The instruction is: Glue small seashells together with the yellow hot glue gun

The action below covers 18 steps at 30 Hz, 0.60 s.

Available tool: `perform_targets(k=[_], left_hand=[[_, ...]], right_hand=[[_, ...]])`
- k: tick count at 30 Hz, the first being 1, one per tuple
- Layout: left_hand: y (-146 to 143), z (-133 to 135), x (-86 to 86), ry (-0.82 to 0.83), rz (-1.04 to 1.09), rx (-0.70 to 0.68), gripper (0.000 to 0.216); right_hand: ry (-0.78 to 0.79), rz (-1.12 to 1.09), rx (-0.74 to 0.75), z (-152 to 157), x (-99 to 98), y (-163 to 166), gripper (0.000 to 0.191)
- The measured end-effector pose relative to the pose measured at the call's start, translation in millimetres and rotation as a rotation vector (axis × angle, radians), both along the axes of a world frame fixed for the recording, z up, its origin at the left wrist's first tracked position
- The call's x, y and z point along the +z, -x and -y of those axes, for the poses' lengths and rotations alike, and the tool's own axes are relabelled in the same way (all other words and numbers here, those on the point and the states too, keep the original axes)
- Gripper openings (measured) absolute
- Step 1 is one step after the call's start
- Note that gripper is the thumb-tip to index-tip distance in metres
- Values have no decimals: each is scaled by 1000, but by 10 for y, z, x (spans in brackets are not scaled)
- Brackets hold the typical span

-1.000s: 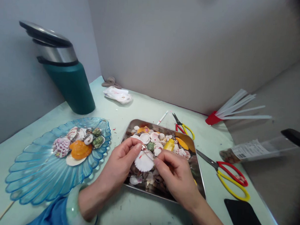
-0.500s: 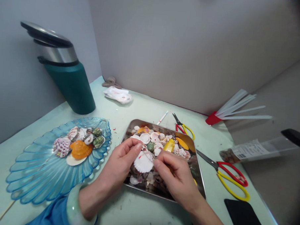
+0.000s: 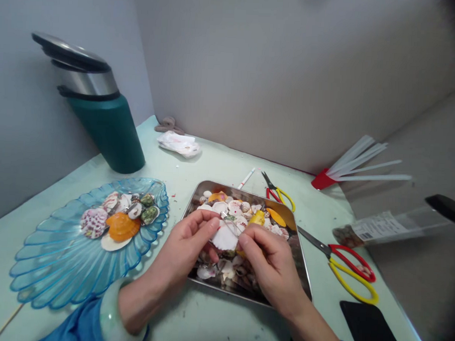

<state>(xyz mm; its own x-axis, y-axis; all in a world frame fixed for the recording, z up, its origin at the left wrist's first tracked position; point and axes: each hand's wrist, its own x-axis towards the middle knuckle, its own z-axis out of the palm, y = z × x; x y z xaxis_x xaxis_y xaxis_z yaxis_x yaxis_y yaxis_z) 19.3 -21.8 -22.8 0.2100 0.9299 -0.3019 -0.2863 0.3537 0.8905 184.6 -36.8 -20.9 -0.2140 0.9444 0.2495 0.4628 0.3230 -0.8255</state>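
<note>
A white scallop shell (image 3: 225, 238) is held over the metal tray (image 3: 305, 267) of shells. Its left edge is pinched between the thumb and fingers of my left hand (image 3: 188, 246). My right hand (image 3: 272, 260) is closed at the shell's right side, its thumb and forefinger pinching a thin strand, wire or thread. That strand (image 3: 233, 223) runs across the top of the shell, with a small shiny bit at its upper end. Beneath my hands, the tray holds many shells, among them a yellow one (image 3: 257, 218) and an orange one (image 3: 276, 217).
A blue scalloped glass dish (image 3: 63, 264) with several shells stands left, before a green bottle (image 3: 104, 130). On the right lie large scissors (image 3: 353, 271), small scissors (image 3: 277, 192), a black flat object (image 3: 371, 330), a red cup (image 3: 322, 179) of translucent sticks and a plastic bag (image 3: 379, 228).
The shell has tipped and risen slightly, so less of its face shows. My right fingers have shifted a little up and right; my left hand has turned slightly.
</note>
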Motion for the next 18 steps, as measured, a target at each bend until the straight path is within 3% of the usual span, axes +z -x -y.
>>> perform_targets(k=[10,15,18], left_hand=[[7,6,-37,31,17,-35,36],[16,14,-52,40,66,-73,36],[26,25,-28,27,70,-130,31]], right_hand=[[-25,-47,15,7,-30,-28,33],[-85,-84,-111,6,-71,-22,13],[-119,-76,-23,-6,-59,-4,25]])
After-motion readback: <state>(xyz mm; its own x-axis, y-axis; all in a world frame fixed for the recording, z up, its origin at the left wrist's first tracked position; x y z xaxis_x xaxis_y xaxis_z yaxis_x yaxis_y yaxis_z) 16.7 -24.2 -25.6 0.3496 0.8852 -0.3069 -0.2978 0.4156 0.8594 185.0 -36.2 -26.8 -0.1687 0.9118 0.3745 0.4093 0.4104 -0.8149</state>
